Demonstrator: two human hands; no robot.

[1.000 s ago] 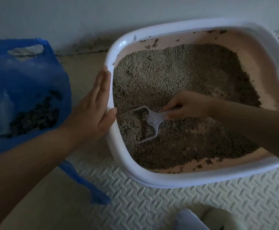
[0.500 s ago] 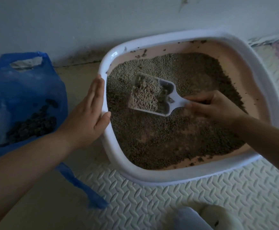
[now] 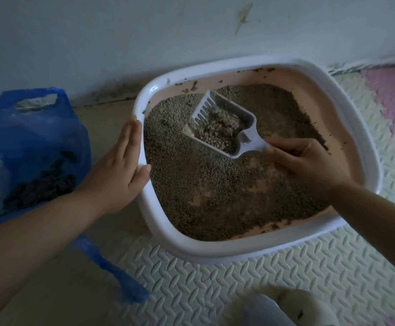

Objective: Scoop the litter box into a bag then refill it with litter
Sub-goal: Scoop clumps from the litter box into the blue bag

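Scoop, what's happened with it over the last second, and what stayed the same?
The scoop, gripped throughout by the right hand, rose out of the litter and moved toward the far side of the litter box, now tilted and carrying litter. The left hand stayed flat against the rim; the blue bag stayed put.

Scoop [image 3: 247, 137] handle end (hidden) inside right hand [image 3: 307, 163]

Loaded scoop [image 3: 224, 128] above litter box [image 3: 356, 128]

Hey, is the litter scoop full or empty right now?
Partly full: a clump of litter sits in the scoop, which the right hand holds by its handle over the litter box.
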